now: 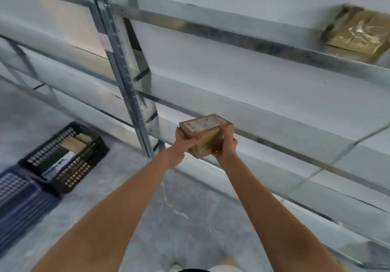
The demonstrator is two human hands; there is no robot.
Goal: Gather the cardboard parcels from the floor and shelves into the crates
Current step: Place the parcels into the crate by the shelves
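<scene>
A person's two bare forearms are reaching out over a pale concrete floor (118, 187), both hands closing on a small cardboard parcel (207, 134) held in the air just in front of a metal shelving unit (135, 94). The left hand (181, 147) is gripping the parcel's near left corner, fingers lying across its front face; the right hand (224, 145) is cupping the right end, fingers curled up over the top edge. A printed label is showing on the parcel's upper face, between the two sets of fingertips.

Well to the left of the fingers and lower down, a black crate (63, 157) is sitting on the floor, already carrying what looks like several flat packages, with a blue crate (19, 200) touching its near side; the blue one's contents cannot be made out.

Far beyond the fingers, up and to the right, a second parcel (356, 32), tape-wrapped and blurred, is waiting on a higher shelf. The job appears partly done: some parcels crated, one in hand, at least one left to fetch.
</scene>
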